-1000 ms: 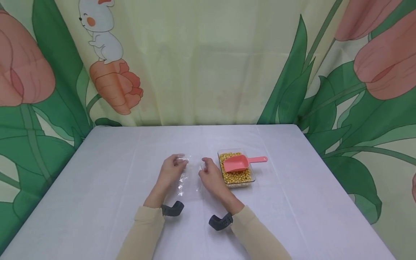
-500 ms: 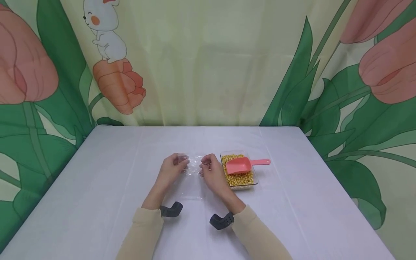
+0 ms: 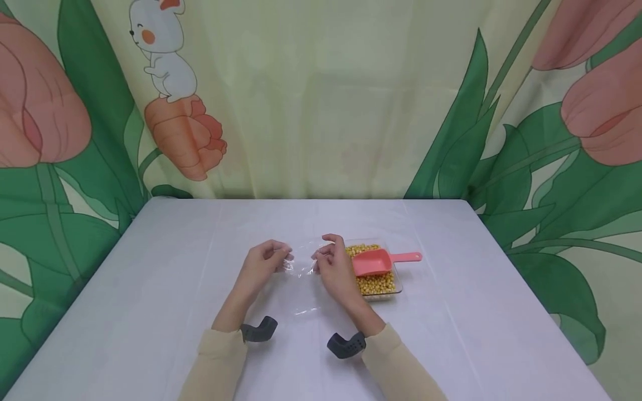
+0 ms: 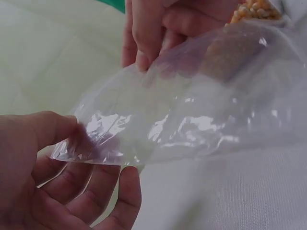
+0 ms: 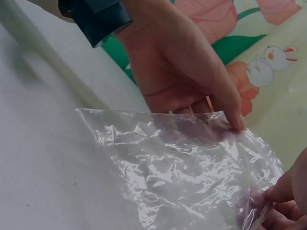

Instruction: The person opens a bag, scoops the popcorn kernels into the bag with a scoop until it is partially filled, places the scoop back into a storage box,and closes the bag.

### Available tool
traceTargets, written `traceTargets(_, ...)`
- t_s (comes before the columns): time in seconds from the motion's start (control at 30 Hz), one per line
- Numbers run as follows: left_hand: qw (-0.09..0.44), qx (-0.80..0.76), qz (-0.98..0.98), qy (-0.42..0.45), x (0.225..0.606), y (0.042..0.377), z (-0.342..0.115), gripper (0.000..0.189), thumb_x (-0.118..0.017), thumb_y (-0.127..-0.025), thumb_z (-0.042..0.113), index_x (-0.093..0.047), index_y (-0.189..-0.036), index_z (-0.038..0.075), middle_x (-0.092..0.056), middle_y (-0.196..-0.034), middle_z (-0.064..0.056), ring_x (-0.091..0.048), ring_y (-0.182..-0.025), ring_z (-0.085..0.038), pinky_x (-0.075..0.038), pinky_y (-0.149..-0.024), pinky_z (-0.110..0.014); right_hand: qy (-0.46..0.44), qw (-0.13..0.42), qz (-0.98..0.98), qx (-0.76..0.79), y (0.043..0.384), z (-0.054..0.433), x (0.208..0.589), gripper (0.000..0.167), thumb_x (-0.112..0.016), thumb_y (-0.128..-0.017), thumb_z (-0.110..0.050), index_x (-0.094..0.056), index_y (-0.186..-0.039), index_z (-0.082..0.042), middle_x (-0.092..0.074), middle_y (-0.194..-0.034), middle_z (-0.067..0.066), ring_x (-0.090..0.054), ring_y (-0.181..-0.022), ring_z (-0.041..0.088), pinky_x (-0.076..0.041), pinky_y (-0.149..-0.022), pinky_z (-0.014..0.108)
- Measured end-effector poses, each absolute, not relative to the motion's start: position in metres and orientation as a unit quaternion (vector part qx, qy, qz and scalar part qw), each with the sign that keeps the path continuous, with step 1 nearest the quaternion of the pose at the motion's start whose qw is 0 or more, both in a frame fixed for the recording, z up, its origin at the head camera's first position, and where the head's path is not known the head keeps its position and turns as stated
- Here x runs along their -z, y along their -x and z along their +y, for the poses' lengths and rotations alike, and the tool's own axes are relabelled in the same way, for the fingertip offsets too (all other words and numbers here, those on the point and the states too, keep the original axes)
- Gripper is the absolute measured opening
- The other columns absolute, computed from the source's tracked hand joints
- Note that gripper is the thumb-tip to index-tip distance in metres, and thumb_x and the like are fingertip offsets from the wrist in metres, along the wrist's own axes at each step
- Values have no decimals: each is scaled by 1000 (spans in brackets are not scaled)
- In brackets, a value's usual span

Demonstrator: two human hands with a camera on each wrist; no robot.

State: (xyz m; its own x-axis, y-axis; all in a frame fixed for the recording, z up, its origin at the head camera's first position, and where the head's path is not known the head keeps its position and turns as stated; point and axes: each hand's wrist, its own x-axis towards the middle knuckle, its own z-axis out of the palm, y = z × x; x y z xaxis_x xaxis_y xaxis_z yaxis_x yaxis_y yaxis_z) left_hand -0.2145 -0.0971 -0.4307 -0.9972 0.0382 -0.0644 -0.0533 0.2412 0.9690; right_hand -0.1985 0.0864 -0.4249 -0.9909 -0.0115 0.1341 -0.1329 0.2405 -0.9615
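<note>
While the desk (image 3: 150,312) is carrying a clear dish (image 3: 381,298) of kernels (image 3: 377,285), a transparent bag (image 5: 177,172) is being held left of the dish, its long axis apparently running toward the person. Right hand (image 3: 337,273) is sitting nearer the dish, left hand (image 3: 262,260) farther; each narrow grip is pinching one side of the bag. Pink scoop (image 3: 372,263) is lying on the kernels, handle (image 3: 407,257) pointing rightward.

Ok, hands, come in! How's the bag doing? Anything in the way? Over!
Left hand, right hand: both pinching bag. Bag clear, looks empty. Scoop on corn, right of bag; nothing seen blocking.
</note>
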Motion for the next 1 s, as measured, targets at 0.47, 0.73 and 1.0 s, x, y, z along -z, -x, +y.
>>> traceTargets(0.47,-3,-540,840,-58,420,209,-93,22,-65,-96,33,-72,-104,13,-73,-95,-5,-67,-84,-16,-58,-77,-31,-43,44,-795,-603,202,97,419,12,-56,-99,-6,-61,-110,-3,-69,-94,12,-64,-76,20,-58,-71,28)
traceTargets(0.73,-33,-454,885,-100,403,206,-87,20,-66,-95,33,-74,-102,16,-74,-97,0,-65,-91,-17,-55,-80,-35,-61,47,-794,-602,200,100,417,14,-56,-100,-10,-61,-109,-1,-69,-94,12,-64,-79,21,-59,-74,30)
traceTargets(1.0,-25,-418,903,-95,387,202,-97,16,-70,-92,27,-77,-101,16,-74,-99,-1,-61,-88,-20,-50,-73,-30,-57,82,-814,-572,198,98,415,19,-59,-99,-14,-63,-116,-7,-68,-107,6,-64,-97,18,-57,-87,34)
